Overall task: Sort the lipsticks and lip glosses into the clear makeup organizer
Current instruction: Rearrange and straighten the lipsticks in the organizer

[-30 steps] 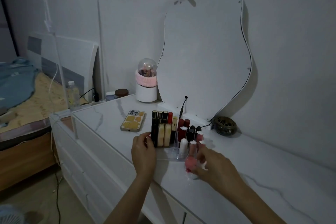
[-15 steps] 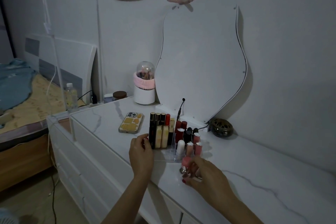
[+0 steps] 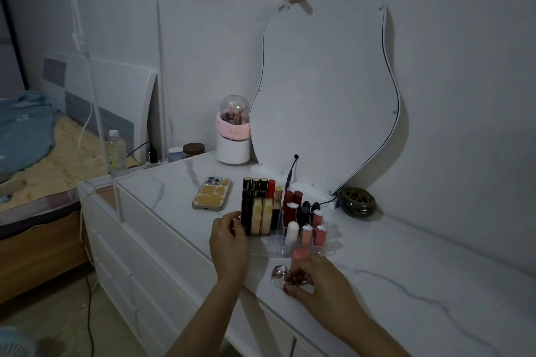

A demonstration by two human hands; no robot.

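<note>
The clear makeup organizer (image 3: 268, 248) stands on the white marble dresser top, filled with several upright lipsticks and lip glosses: tall black and cream tubes (image 3: 259, 209) on its left, red and pink ones (image 3: 304, 217) on its right. My left hand (image 3: 229, 243) rests against the organizer's left side, fingers curled at the black tubes. In front of the organizer, my right hand (image 3: 316, 281) is closed on a pink lip gloss (image 3: 300, 255), with a small clear rounded item (image 3: 280, 272) lying beside the fingers.
A phone (image 3: 212, 193) in a yellow case lies left of the organizer. Behind stand a wavy mirror (image 3: 324, 95), a white brush holder (image 3: 233, 133) with a pink band and a dark round dish (image 3: 357, 201). The dresser edge runs just under my wrists; a bed is at left.
My right hand has pulled back from the organizer's front row toward the dresser edge with the pink lip gloss in it. My left hand has stayed at the organizer's left side.
</note>
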